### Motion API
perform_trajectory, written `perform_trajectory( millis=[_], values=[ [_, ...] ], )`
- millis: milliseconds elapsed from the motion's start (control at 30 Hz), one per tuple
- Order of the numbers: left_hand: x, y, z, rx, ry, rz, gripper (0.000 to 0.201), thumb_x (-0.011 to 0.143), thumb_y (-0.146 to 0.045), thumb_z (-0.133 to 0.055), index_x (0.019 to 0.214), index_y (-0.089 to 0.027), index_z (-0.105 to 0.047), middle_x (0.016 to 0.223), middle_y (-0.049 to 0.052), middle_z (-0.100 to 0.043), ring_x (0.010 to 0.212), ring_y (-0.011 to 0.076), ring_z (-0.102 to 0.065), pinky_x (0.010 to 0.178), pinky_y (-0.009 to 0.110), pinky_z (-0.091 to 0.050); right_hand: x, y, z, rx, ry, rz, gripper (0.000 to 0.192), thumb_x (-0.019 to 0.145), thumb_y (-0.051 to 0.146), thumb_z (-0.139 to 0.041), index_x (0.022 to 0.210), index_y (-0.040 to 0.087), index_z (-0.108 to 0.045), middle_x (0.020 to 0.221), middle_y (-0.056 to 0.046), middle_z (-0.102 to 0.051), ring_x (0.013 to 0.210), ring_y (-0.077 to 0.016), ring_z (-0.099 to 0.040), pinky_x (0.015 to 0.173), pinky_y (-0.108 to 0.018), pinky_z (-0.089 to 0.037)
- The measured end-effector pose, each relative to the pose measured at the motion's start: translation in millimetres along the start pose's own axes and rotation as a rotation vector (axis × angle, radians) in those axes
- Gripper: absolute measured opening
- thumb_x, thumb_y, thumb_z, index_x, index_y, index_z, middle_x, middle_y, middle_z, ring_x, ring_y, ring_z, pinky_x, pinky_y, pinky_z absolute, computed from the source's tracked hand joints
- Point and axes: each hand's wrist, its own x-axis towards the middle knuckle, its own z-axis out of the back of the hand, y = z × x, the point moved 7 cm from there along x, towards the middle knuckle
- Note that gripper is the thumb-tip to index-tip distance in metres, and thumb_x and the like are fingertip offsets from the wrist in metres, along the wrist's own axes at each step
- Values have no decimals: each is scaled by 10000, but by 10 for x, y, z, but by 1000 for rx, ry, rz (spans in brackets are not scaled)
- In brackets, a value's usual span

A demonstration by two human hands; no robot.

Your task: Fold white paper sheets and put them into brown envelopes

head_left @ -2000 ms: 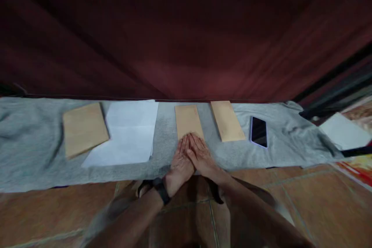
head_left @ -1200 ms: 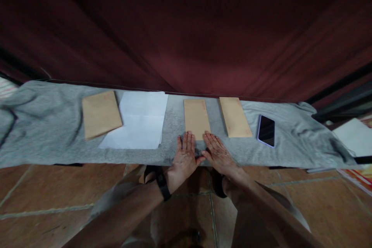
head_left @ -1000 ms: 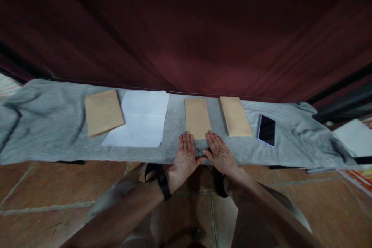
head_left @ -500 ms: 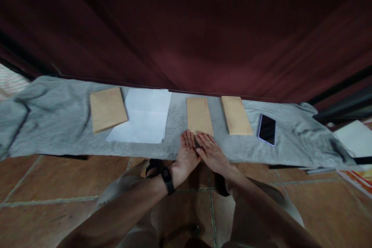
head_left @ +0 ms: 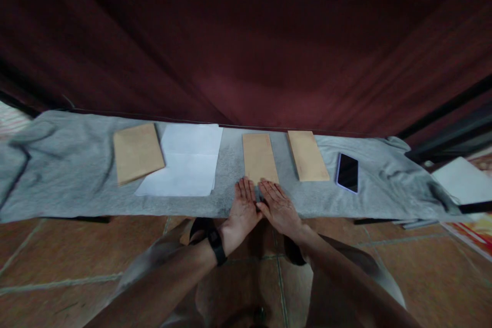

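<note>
A narrow brown envelope [head_left: 260,156] lies flat on the grey cloth [head_left: 230,200] in front of me. Over its near edge rest the fingertips of my left hand [head_left: 243,206], palm down with fingers straight. My right hand [head_left: 280,206] lies flat beside it, its fingertips on the same edge and its thumb reaching toward the left hand. Neither hand grips anything. Just to the right sits a second brown envelope stack [head_left: 308,156]. White paper sheets [head_left: 188,161], with a fold line across them, are to the left.
At the far left, a wider brown envelope pile [head_left: 138,152] overlaps the sheets. A phone in a purple case [head_left: 348,172] lies to the right. Behind the cloth hangs a dark red curtain [head_left: 246,61]. Tiled floor [head_left: 69,246] shows below the near edge.
The view has shifted slightly, so most things sit a little lower and further left. My hands stay flat at the envelope's near edge, with the fingertips of both slightly further apart.
</note>
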Motion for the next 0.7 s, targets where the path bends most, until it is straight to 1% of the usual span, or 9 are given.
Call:
perform_trajectory(
  millis=[100, 200, 300, 367, 433, 467, 567, 633, 700],
  values=[
    [3, 35, 12, 8, 20, -4, 789, 924, -468, -500, 1457, 106, -403, 1545, 355, -331, 1471, 431, -321, 1207, 562, -248, -16, -17, 28, -22, -28, -22, 601, 1039, 402, -437, 1534, 67, -379, 1580, -170, -402, 1481, -249, -360, 1215, -438, -328],
    [-1, 77, 24, 9, 23, -10, 811, 923, -507, -514, 1456, 96, -412, 1544, 342, -344, 1475, 415, -321, 1208, 534, -266, -33, -63, 52, -43, -57, -58, 606, 1033, 402, -455, 1515, 40, -403, 1554, -198, -434, 1457, -269, -401, 1196, -446, -358],
    [-4, 131, 70, 4, 4, -12, 699, 962, -438, -460, 1447, 65, -445, 1533, 310, -390, 1461, 378, -367, 1210, 519, -279, -37, -128, 81, -53, -86, -107, 547, 1026, 344, -465, 1476, 33, -465, 1514, -211, -483, 1411, -278, -466, 1167, -447, -398],
    [9, 165, 130, 4, -22, -15, 605, 981, -371, -414, 1413, 43, -501, 1501, 291, -456, 1437, 360, -418, 1215, 523, -277, -23, -163, 103, -51, -99, -128, 474, 1018, 267, -453, 1432, 49, -529, 1474, -198, -536, 1366, -271, -520, 1147, -438, -423],
    [44, 185, 207, -6, -70, -22, 549, 987, -323, -384, 1382, 24, -545, 1473, 272, -507, 1427, 342, -440, 1226, 514, -269, 3, -184, 125, -45, -107, -136, 433, 1004, 209, -439, 1389, 69, -580, 1440, -176, -579, 1326, -261, -560, 1133, -421, -442],
    [72, 185, 244, -21, -102, -29, 533, 989, -302, -374, 1388, 6, -546, 1483, 253, -507, 1435, 327, -432, 1232, 500, -268, 18, -190, 135, -42, -109, -136, 426, 996, 187, -435, 1374, 77, -597, 1429, -166, -592, 1310, -256, -574, 1128, -412, -447],
    [199, 114, 285, -88, -198, -114, 525, 995, -248, -342, 1481, -92, -467, 1585, 157, -409, 1490, 258, -350, 1242, 459, -273, 64, -197, 149, -47, -97, -134, 433, 962, 135, -447, 1358, 78, -613, 1411, -169, -607, 1279, -252, -596, 1121, -395, -453],
    [309, 38, 225, -126, -226, -195, 546, 1000, -230, -321, 1534, -143, -389, 1624, 108, -354, 1513, 219, -300, 1244, 445, -280, 93, -186, 144, -58, -74, -127, 434, 942, 116, -466, 1344, 69, -622, 1402, -188, -609, 1271, -257, -599, 1119, -392, -451],
    [432, 0, 112, -140, -220, -227, 559, 1008, -229, -288, 1557, -138, -337, 1620, 107, -362, 1515, 199, -292, 1239, 437, -292, 120, -169, 132, -73, -48, -120, 423, 928, 114, -494, 1323, 59, -634, 1394, -204, -610, 1269, -269, -597, 1111, -391, -454]
  ],
)
